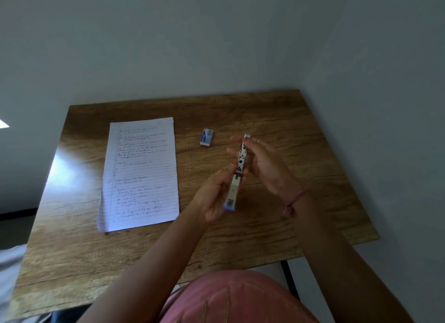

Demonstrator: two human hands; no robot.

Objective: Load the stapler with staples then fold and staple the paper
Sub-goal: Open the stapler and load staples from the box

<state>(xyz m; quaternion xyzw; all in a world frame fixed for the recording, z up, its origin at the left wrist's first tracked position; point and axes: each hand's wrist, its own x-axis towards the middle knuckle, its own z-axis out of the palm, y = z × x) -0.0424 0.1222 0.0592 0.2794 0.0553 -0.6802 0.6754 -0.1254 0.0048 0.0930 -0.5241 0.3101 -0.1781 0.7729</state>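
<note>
A small metal stapler (pixel 237 175) with a blue end is held above the wooden table (pixel 277 115), opened out long so its inner metal track shows. My left hand (pixel 213 197) grips its near blue end. My right hand (pixel 261 161) holds its far half, fingers curled around the top. A lined sheet of paper (pixel 140 173) with handwriting lies flat on the table to the left. A small blue and white staple box (pixel 207 136) sits beyond the hands, its lid end open.
The table stands in a corner against grey walls at the back and right. A black table leg (pixel 290 279) shows below the near right edge. My pink clothing (pixel 236 298) fills the bottom middle.
</note>
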